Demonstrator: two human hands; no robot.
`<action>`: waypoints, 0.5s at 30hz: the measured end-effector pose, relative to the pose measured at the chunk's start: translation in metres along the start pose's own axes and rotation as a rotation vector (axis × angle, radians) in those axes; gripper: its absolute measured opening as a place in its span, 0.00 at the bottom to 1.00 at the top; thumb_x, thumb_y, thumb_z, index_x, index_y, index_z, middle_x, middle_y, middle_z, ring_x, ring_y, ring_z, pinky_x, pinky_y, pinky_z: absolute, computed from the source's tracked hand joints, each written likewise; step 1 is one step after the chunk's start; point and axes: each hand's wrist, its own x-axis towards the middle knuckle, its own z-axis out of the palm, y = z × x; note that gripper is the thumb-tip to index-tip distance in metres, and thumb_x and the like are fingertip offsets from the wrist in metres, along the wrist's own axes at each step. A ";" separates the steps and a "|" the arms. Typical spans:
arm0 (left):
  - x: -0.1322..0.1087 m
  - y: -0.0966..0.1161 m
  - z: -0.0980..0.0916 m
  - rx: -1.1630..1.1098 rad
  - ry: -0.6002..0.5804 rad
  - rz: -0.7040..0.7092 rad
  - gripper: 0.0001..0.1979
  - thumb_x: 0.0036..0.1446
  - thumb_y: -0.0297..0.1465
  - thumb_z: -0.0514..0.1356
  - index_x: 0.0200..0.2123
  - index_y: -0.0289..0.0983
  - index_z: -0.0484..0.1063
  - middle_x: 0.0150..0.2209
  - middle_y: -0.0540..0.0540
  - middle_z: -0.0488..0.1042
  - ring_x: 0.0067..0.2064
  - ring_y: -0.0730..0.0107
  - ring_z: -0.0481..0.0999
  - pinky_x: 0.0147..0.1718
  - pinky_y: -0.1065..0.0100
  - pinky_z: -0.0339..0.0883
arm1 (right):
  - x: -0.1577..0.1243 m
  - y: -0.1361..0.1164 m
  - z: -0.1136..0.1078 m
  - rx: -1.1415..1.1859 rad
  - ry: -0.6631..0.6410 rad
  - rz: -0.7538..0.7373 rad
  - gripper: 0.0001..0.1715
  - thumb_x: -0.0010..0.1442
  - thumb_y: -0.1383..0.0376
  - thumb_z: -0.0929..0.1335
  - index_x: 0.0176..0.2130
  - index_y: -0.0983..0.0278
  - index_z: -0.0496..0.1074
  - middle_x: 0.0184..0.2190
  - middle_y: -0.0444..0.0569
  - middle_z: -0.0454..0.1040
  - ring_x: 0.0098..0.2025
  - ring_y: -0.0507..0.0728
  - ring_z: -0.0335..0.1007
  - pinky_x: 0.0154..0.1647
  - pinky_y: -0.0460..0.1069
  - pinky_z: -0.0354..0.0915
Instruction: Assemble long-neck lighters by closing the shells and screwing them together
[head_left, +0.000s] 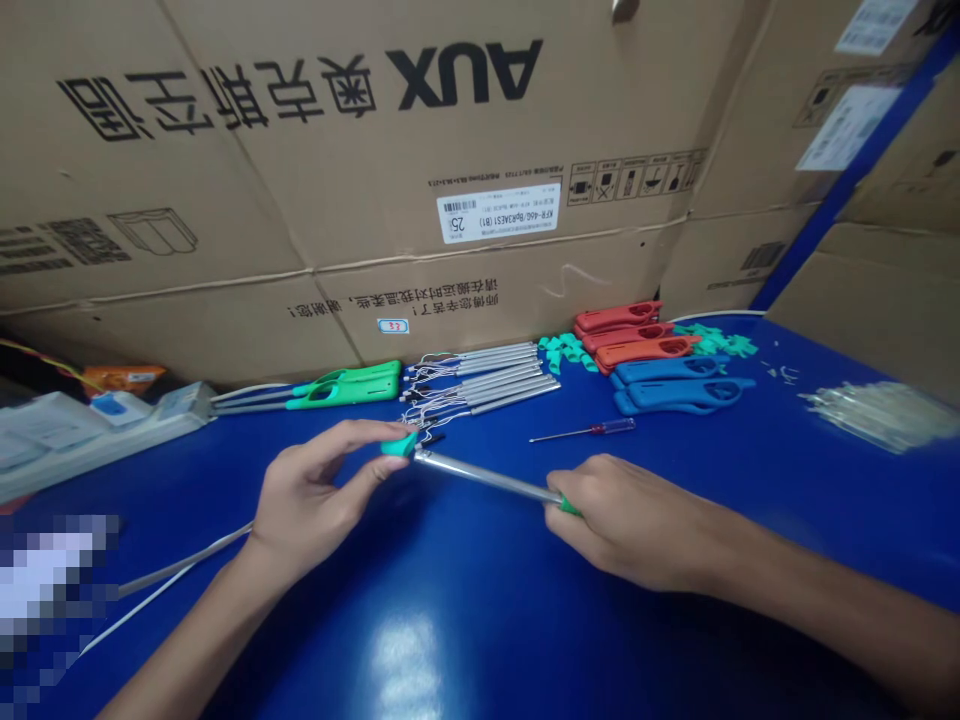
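Well, over the blue table (465, 620) the right hand (622, 520) is wrapped round the green end of a metal tube (487, 475), while the left hand (315, 495) pinches a small green piece (399, 446) right by the tube's other end; I can't tell whether the two touch. Beyond lie a screwdriver (585, 431), a row of wired tubes (510, 380), green handles (345, 384) to their left, and red, orange and blue handles (646, 352) to their right. Behind stands a carton (300, 210), its print upside down: bold "AUX", 奥克斯空调, a white label (499, 212) with "KFR-46G" and "25", then a line ending 谢谢您.
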 end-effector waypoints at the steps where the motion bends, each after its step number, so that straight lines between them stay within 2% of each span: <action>1: 0.000 0.001 0.000 -0.001 -0.008 0.006 0.09 0.55 0.31 0.66 0.41 0.43 0.77 0.39 0.49 0.81 0.41 0.66 0.81 0.43 0.68 0.75 | 0.000 0.000 0.000 -0.013 0.002 0.002 0.17 0.65 0.66 0.60 0.24 0.65 0.64 0.20 0.44 0.68 0.20 0.49 0.55 0.23 0.49 0.43; 8: 0.003 0.011 -0.001 0.036 -0.104 0.045 0.07 0.55 0.33 0.65 0.39 0.41 0.78 0.35 0.48 0.81 0.33 0.66 0.81 0.37 0.68 0.76 | 0.003 -0.003 0.002 -0.117 -0.016 0.006 0.15 0.65 0.67 0.61 0.28 0.66 0.69 0.23 0.47 0.73 0.22 0.52 0.63 0.24 0.49 0.45; 15: 0.001 0.015 0.003 -0.008 -0.246 0.045 0.07 0.56 0.28 0.63 0.40 0.39 0.77 0.35 0.47 0.81 0.34 0.67 0.80 0.35 0.70 0.75 | 0.003 -0.004 0.009 -0.169 -0.025 -0.029 0.14 0.64 0.66 0.61 0.30 0.66 0.70 0.24 0.49 0.75 0.24 0.56 0.69 0.24 0.50 0.43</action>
